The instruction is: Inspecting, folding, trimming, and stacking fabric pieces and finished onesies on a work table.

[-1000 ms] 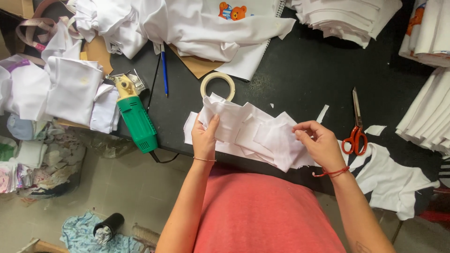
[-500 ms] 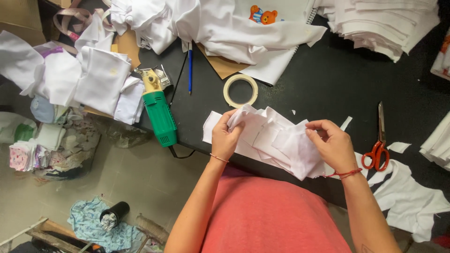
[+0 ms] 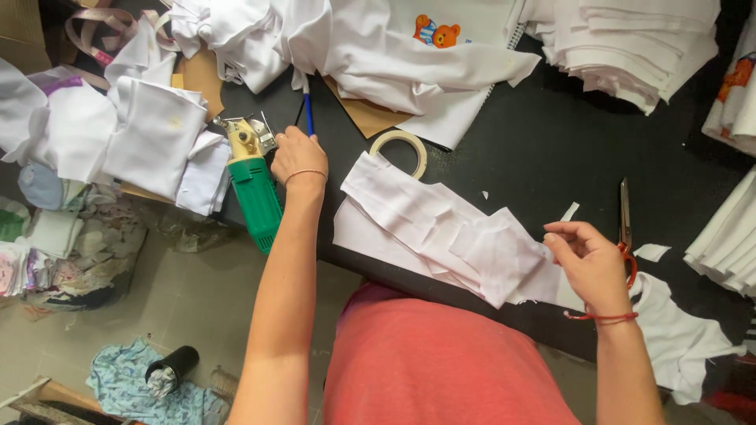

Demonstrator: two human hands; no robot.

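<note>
**Left hand leaves the fabric stack and reaches for the cutter**

Since half a second ago the left hand point(image 3: 298, 157) has let go of the white fabric pieces point(image 3: 441, 232) and stretched out to the far left of them, where it now rests beside the green electric cutter point(image 3: 252, 185). Its fingers are curled, knuckles up, close to the cutter's yellow top; whether they grip anything cannot be told. The right hand point(image 3: 591, 264) has stayed at the right end of the fabric pieces, loosely open, fingertips touching their edge, holding nothing.

The fabric pieces lie overlapped in one loose stack on the black table point(image 3: 535, 149), at its near edge in front of the person's red shirt point(image 3: 441, 362).

One roll of tape point(image 3: 400, 151) sits just beyond the stack's left end. One blue pen point(image 3: 308, 110) lies beyond the left hand. One pair of scissors point(image 3: 626, 224) with red handles lies right of the stack, partly behind the right hand. Beyond the stack, a white garment shows one small printed bear point(image 3: 435, 31) in orange and blue. One piece of brown cardboard point(image 3: 366, 114) sits under that garment.
</note>
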